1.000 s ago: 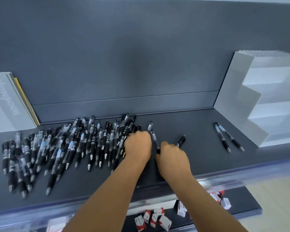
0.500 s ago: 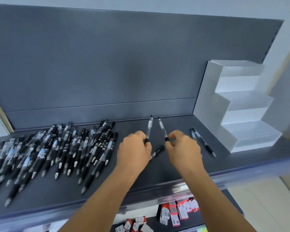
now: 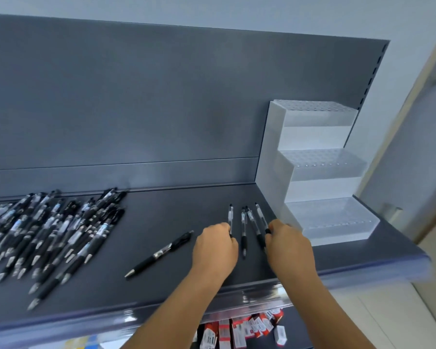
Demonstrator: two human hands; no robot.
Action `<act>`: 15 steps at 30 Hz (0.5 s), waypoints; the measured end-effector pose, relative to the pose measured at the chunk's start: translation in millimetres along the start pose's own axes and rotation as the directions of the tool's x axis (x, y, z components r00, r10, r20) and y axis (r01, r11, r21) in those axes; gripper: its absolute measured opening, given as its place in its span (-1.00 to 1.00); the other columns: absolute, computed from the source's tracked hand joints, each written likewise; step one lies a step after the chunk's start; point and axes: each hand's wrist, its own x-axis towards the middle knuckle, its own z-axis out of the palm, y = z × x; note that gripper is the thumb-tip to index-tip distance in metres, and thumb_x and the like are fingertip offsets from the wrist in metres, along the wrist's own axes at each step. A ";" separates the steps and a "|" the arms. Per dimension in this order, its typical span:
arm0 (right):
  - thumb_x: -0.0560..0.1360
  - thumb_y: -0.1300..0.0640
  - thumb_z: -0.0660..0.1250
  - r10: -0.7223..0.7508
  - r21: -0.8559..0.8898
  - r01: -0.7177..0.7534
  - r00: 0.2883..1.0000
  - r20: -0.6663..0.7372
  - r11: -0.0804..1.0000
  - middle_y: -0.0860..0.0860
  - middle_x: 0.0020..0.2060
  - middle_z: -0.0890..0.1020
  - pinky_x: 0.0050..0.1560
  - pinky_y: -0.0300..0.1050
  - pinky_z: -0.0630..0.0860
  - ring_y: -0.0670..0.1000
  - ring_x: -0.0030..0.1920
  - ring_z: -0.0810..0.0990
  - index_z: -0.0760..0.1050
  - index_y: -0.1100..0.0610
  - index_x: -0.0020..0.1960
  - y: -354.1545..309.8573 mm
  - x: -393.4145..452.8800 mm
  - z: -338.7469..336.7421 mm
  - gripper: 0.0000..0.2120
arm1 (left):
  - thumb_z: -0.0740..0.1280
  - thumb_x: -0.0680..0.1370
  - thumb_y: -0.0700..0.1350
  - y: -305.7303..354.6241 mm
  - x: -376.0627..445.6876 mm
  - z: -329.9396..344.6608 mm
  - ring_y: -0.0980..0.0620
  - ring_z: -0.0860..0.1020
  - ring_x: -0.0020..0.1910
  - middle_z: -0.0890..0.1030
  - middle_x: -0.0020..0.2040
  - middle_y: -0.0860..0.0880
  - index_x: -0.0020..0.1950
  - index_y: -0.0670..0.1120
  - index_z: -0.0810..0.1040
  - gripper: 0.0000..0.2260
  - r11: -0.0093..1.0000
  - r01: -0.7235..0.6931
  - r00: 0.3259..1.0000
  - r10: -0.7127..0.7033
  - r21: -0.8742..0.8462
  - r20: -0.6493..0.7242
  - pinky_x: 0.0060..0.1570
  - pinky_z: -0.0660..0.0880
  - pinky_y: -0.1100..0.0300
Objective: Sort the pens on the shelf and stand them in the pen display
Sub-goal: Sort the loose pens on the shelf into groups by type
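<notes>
A big heap of black-and-clear pens (image 3: 53, 227) lies at the left of the grey shelf (image 3: 161, 285). A white three-step pen display (image 3: 320, 172) with rows of holes stands at the right and holds no pens. My left hand (image 3: 215, 250) grips a clear pen (image 3: 230, 217), its tip end pointing away. My right hand (image 3: 288, 245) grips another clear pen (image 3: 261, 216) just left of the display. Between my hands two pens (image 3: 248, 225) lie on the shelf. One black pen (image 3: 159, 253) lies alone, slanted, left of my left hand.
The shelf's grey back panel (image 3: 161, 109) rises behind everything. A clear strip (image 3: 262, 295) runs along the shelf's front edge. On the lower shelf lie several small red-and-white boxes (image 3: 242, 328). A pale wall (image 3: 418, 147) stands to the right.
Both hands have carried their pens rightward, from beside the heap to the two pens next to the display. The view has swung right, and the lone black pen stays behind.
</notes>
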 end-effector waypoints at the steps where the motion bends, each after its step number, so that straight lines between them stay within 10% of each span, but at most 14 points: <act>1: 0.59 0.21 0.17 -0.009 -0.018 0.009 1.000 0.025 1.000 0.09 -0.01 0.57 -0.18 -0.15 0.36 0.12 -0.06 0.59 0.43 0.14 0.09 4.4 1.4 2.1 -0.89 | 0.21 0.55 -0.18 2.0 0.7 4.0 0.03 0.46 -0.24 0.51 -0.16 0.00 -0.04 -0.03 0.51 -0.89 1.000 0.015 1.000 -0.015 0.017 0.002 -0.26 0.49 0.15; 15: 0.57 0.21 0.19 -0.167 -0.016 0.171 0.979 0.120 0.985 0.08 0.03 0.51 -0.14 -0.17 0.38 0.09 0.01 0.56 0.46 0.15 0.02 10.9 8.4 12.4 -0.91 | 0.13 0.62 -0.04 15.0 -1.1 15.7 -0.12 0.53 -0.09 0.49 -0.04 -0.12 -0.07 -0.15 0.51 -0.74 0.987 -0.034 0.999 0.028 0.154 0.044 -0.21 0.38 0.16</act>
